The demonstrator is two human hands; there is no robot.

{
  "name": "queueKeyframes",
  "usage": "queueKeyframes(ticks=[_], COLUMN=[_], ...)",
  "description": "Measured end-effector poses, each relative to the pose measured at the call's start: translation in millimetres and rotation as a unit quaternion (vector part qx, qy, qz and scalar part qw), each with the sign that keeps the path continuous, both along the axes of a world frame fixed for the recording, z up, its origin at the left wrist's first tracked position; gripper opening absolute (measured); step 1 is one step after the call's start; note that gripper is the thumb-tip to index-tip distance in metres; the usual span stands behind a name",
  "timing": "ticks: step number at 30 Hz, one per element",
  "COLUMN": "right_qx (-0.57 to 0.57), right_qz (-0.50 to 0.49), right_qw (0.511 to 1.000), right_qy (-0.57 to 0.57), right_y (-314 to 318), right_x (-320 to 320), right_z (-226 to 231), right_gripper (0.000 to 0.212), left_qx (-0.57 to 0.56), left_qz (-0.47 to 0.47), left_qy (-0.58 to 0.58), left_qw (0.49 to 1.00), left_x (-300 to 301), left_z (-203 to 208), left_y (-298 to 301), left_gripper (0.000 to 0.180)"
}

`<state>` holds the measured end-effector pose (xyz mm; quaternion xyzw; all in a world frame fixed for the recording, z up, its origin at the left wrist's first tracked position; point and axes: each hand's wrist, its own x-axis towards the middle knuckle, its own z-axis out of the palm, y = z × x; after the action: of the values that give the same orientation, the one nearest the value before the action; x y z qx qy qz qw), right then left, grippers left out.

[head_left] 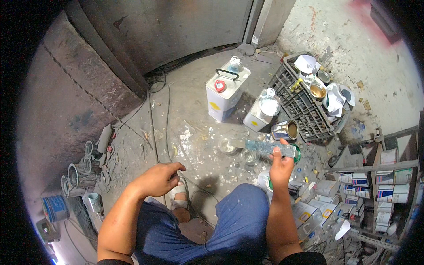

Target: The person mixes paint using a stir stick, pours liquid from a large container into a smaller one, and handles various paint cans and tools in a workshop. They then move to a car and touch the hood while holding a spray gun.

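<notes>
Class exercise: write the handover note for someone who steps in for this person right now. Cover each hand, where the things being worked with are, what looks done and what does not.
Right hand: raised, fingers shut on a clear plastic bottle held level, its mouth over a small clear glass cup on the floor.
Left hand: empty, fingers loosely curled, hovering above the left knee.
Nearby: a second glass cup, an open tin can on its side, two white rectangular canisters, a black crate of cans.
Done: bottle in hand and tipped.
Left: cannot tell how full the cup is; check before tipping further.
</notes>
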<state>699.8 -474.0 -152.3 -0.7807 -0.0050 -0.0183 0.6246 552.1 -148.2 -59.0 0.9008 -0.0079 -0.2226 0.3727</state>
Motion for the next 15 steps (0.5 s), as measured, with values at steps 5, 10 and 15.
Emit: queueKeyframes(ticks=[5, 10, 15], right_qx=[-0.017, -0.010, 0.040], right_qz=[-0.004, -0.007, -0.012], right_qw=[1.000, 1.000, 0.999], right_qy=[0.016, 0.018, 0.017], right_y=[-2.4, -1.9, -1.2], right_x=[0.0, -0.1, -0.2], right_z=[4.9, 6.6, 10.2], right_gripper=[0.037, 0.037, 0.037], left_qx=[0.005, 0.005, 0.010], left_qz=[-0.003, -0.001, 0.002], left_qy=[0.006, 0.004, 0.014], left_qw=[1.000, 1.000, 1.000], left_x=[1.7, 1.1, 2.5], left_z=[1.3, 1.2, 3.0], left_y=[-1.5, -0.7, -1.1], left_gripper=[0.034, 0.033, 0.034])
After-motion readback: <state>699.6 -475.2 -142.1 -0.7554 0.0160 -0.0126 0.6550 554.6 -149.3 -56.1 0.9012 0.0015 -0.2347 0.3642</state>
